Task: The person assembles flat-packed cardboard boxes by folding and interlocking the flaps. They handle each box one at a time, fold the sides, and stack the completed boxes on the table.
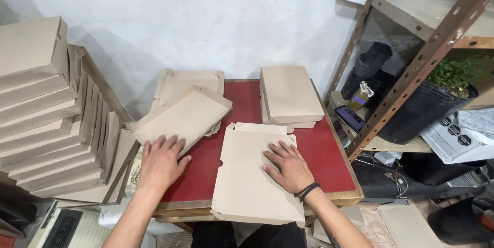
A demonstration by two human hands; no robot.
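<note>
A flat, unfolded brown cardboard box blank (247, 176) lies on the red table top (324, 150), overhanging the near edge. My right hand (287, 165) presses flat on it with fingers spread. My left hand (162, 161) rests open on the near end of a folded brown cardboard box (182, 116), which lies tilted on a pile of flat blanks (177, 83) at the table's back left. Neither hand grips anything.
A short stack of folded boxes (289, 96) sits at the table's back right. A tall stack of folded boxes (46, 109) stands at the left. A rusty metal shelf frame (411, 67) with a potted plant (437, 98) and clutter stands at the right.
</note>
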